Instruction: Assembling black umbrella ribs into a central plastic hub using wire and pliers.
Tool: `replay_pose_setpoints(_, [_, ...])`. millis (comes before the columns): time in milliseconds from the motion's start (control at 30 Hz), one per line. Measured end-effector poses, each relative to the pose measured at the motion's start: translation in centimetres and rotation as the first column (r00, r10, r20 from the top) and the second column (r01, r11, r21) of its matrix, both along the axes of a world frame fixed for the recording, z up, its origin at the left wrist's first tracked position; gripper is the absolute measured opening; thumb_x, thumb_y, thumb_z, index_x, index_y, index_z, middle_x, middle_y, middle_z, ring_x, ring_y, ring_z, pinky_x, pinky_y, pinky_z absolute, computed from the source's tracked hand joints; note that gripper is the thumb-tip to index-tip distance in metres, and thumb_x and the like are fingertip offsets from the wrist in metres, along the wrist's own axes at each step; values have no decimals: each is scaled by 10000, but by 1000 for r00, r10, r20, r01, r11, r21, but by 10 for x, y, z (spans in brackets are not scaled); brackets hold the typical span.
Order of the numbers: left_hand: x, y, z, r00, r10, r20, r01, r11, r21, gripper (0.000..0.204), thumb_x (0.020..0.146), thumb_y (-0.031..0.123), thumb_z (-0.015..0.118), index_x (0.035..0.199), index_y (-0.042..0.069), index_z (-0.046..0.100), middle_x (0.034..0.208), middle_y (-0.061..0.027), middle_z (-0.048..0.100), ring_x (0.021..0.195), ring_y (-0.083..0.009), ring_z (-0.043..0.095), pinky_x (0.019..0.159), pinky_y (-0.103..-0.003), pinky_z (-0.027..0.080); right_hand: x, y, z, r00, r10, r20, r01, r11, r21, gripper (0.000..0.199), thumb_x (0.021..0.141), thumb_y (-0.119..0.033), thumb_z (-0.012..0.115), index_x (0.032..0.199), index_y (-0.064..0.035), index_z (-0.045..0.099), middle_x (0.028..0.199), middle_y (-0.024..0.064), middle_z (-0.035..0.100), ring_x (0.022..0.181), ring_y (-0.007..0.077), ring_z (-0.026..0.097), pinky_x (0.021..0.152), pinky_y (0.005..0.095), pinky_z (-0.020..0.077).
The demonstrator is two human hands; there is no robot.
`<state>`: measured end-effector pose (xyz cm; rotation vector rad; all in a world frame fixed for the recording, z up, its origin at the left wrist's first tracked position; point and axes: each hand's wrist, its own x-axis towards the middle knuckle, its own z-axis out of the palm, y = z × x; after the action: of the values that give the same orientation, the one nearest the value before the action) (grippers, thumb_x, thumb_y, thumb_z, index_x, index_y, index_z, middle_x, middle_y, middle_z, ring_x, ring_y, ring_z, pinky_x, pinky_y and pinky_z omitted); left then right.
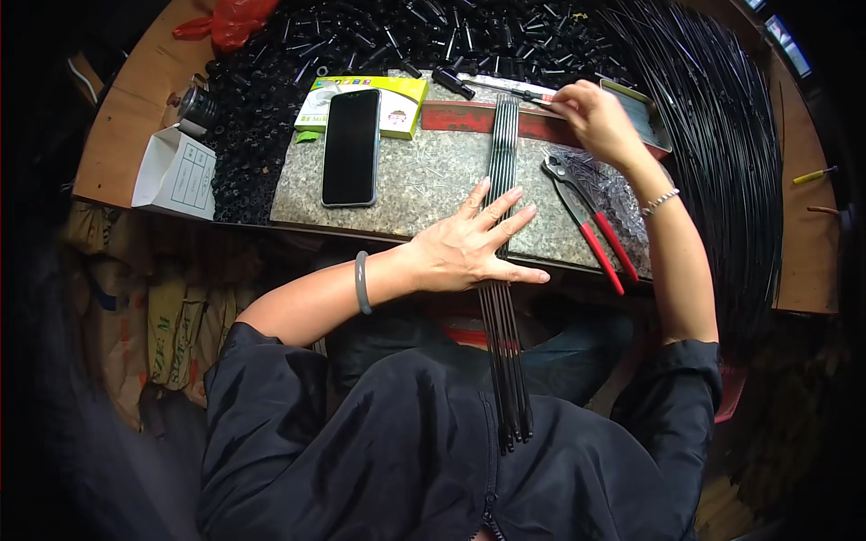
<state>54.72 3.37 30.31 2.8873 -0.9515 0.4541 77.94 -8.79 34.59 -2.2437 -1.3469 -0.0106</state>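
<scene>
My left hand (474, 238) lies flat with its fingers spread, pressing on a row of thin black rods (502, 200). The rods lie side by side across a grey speckled stone slab (433, 189) and run past its near edge over my lap. Their far ends sit at a long red bar (456, 117). At the far right of the slab, my right hand (591, 115) has thumb and fingers pinched together. A thin dark stick-like piece (530, 96) reaches left from its fingertips; its kind does not show. Red-handled pliers (588, 221) lie right of the rods.
A black phone (352, 149) rests against a yellow-green box (397, 108). Small clear pieces (609, 185) are heaped beside the pliers. Black tubular parts (388, 36) pile up behind the slab. Long black rods (713, 144) fill the right side; a white carton (176, 171) stands left.
</scene>
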Motion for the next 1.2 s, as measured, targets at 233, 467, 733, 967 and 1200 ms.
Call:
replay_pose_setpoints(233, [1,-1,-2,1000,-5,5,6,999,-45,581,819,179,469,1291,494,346,1345,-216,341,1217,-414,381,975,-621,274,1,13,-18,998,-51,-40,49,998,-45,183,813,-184,594,886,-23,643,819,134,578,795,276,581,723,347,457])
replay_pose_setpoints(467, [1,-1,-5,1000,4,21,-3,1000,-30,489,830,366,523,1274,498,369,1346,-209,341,1216,-410,382,969,-615,283,3,16,-21,992,-58,-112,56,998,-21,185,810,-185,598,881,-20,643,808,132,583,788,265,579,723,341,455])
replay_pose_setpoints(733, [2,-1,-4,1000,-1,16,1,1000,-10,502,840,305,495,1284,494,357,1346,-213,340,1219,-410,379,976,-618,271,6,20,-32,999,-37,29,35,996,82,175,820,-175,583,846,-5,618,812,141,602,747,278,583,702,344,460])
replay_pose_setpoints(967, [1,-1,-2,999,-16,-30,13,996,-88,507,833,317,518,1280,497,360,1357,-190,338,1231,-417,357,981,-619,264,6,23,-31,964,-28,-266,55,994,96,128,805,-111,590,822,16,598,737,139,622,677,214,591,647,317,460])
replay_pose_setpoints(1200, [3,-1,-3,998,-23,-57,20,998,-57,637,775,244,548,1305,501,305,1378,-173,315,1264,-428,300,980,-630,262,7,26,-31,971,-6,-241,19,998,55,102,841,-83,573,840,19,565,719,33,564,670,77,492,629,236,431])
